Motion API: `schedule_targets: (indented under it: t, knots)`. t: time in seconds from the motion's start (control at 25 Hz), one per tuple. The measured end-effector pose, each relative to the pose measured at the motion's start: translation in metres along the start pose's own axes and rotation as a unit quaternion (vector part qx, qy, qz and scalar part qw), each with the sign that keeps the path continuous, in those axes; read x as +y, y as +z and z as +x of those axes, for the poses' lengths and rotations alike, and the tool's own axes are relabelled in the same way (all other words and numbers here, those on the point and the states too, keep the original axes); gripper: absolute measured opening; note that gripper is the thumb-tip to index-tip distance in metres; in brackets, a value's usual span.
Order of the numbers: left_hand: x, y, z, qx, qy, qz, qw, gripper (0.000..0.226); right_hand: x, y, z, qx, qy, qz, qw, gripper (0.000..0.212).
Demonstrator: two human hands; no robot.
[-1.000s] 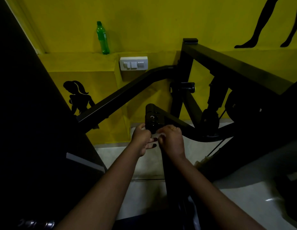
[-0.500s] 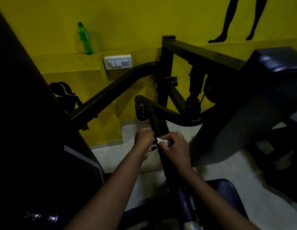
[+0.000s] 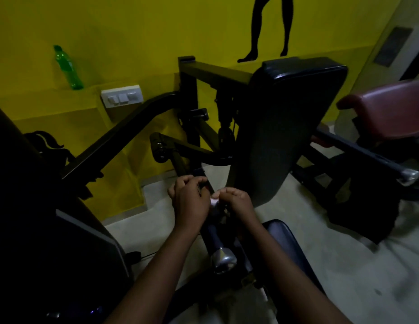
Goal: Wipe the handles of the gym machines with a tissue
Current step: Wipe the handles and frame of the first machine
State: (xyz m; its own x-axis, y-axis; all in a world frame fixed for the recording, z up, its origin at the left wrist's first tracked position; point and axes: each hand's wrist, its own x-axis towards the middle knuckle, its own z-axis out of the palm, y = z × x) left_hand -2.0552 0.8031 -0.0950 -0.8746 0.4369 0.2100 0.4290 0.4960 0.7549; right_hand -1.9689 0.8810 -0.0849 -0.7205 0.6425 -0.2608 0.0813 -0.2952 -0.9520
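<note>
A dark gym machine handle [image 3: 212, 232] runs from a black arm down toward me and ends in a chrome cap [image 3: 223, 259]. My left hand [image 3: 191, 198] curls around the bar from the left side. My right hand [image 3: 236, 202] curls over it from the right and pinches a small white tissue [image 3: 214, 200] against the bar. Only a scrap of the tissue shows between the two hands. The stretch of handle under my fingers is hidden.
A tall black back pad [image 3: 285, 127] stands just right of my hands, with a dark seat [image 3: 283, 232] below it. A maroon padded bench [image 3: 391, 111] and a second chrome-tipped bar [image 3: 409, 176] lie far right. A green bottle [image 3: 68, 66] stands on the yellow wall ledge.
Both hands have slid down the bar toward me, away from the black pivot end. The view has swung right, bringing the back pad and maroon bench into sight.
</note>
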Motion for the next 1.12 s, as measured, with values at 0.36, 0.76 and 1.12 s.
schedule_targets:
  t: [0.36, 0.76, 1.12]
  knots:
    - [0.099, 0.016, -0.072, -0.173, -0.085, -0.294, 0.936, 0.019, -0.023, -0.101, -0.074, 0.033, -0.040, 0.202, 0.978, 0.020]
    - [0.210, 0.107, -0.195, -0.143, -0.163, -0.446, 0.868, 0.022, -0.035, -0.269, -0.178, 0.016, -0.155, 0.023, 0.988, 0.033]
    - [0.277, 0.178, -0.212, -0.229, -0.088, -0.411, 0.878, 0.012, -0.062, -0.374, -0.168, 0.113, -0.174, -0.032, 0.978, 0.009]
